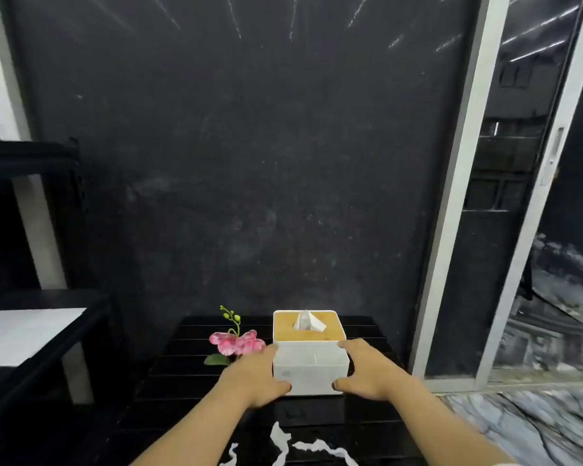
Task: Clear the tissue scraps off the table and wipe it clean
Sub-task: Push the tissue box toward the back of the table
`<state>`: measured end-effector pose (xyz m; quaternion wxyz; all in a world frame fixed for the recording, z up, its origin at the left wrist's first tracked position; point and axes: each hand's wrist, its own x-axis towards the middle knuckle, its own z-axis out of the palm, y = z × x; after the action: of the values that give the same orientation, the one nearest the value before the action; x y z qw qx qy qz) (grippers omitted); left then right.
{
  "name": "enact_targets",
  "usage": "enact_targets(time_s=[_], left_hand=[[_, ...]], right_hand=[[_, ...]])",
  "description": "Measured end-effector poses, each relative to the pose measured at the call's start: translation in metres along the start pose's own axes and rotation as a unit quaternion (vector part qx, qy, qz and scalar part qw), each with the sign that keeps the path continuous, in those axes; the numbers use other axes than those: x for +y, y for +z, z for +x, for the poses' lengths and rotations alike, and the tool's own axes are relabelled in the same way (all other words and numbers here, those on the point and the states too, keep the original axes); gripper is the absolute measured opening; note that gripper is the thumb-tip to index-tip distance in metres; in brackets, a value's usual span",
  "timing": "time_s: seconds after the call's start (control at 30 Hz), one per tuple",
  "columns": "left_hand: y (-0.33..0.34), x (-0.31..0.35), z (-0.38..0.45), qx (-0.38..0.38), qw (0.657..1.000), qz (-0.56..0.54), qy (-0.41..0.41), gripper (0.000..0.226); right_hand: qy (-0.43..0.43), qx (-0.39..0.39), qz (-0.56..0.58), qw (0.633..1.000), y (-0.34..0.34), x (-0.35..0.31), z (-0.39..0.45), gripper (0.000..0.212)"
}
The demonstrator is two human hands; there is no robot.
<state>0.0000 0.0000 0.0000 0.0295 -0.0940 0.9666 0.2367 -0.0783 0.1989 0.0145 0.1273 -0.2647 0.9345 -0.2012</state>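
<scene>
A white tissue box (308, 368) with a wooden lid and a tissue (307, 321) poking out stands on the black slatted table (182, 391). My left hand (253, 378) grips the box's left side and my right hand (367, 371) grips its right side. Several torn white tissue scraps (280, 438) lie on the table near the front edge, between my forearms.
A pink artificial flower (236, 343) with green buds lies just left of the box. A black shelf unit with a white board (24, 334) stands at the left. A dark wall is behind, a sliding glass door frame (451, 230) and marble floor (535, 418) at the right.
</scene>
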Motion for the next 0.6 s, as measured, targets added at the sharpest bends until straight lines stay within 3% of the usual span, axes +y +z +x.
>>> enact_targets(time_s=[0.23, 0.43, 0.6], left_hand=[[0.031, -0.01, 0.051, 0.024, 0.994, -0.107, 0.008, 0.066], [0.051, -0.018, 0.07, 0.105, 0.985, -0.133, 0.009, 0.051], [0.064, -0.019, 0.08, 0.157, 0.975, -0.156, 0.007, 0.055]], right_hand=[[0.006, 0.026, 0.009, 1.0, 0.017, 0.028, 0.053, 0.073], [0.017, 0.057, 0.027, 0.998, 0.034, 0.046, 0.076, 0.077], [0.029, 0.114, 0.081, 0.99, 0.043, 0.06, 0.081, 0.077]])
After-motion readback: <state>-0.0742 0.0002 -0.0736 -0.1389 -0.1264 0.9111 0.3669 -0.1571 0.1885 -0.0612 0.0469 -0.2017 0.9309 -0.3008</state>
